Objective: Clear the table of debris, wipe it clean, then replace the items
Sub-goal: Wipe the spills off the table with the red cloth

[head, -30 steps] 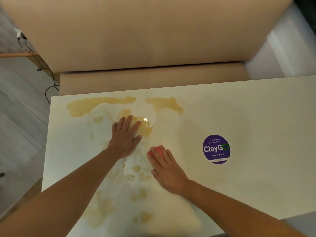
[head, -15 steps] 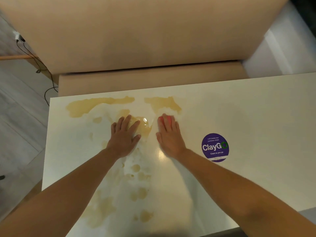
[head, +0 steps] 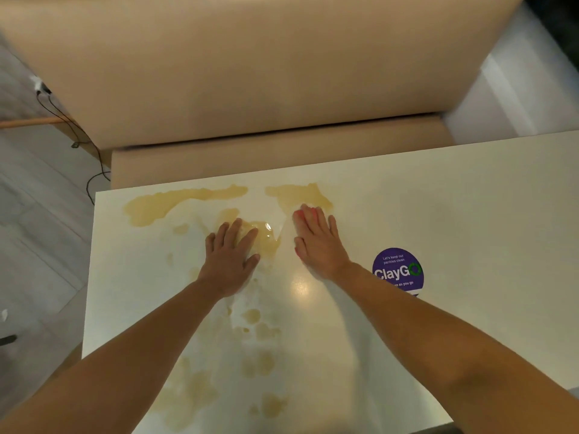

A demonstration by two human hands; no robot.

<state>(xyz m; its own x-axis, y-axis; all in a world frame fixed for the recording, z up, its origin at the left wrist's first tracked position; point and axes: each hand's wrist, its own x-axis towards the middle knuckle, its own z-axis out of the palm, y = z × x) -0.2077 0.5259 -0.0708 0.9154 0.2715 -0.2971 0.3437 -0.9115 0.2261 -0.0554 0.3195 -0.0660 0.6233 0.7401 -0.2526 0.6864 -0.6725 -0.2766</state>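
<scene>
Wiping is what I judge to be under way, with the debris step apparently done since I see no loose items on the desk, only tan spill patches along the far edge, at centre and toward the near-left. My right hand lies flat, fingers straight, pressing a pink cloth just below the far right patch, while my left hand rests flat and spread on the wet centre, holding nothing. Most stains remain, and nothing is in view to replace; a purple ClayGo sticker sits right.

White table (tan stains)
</scene>
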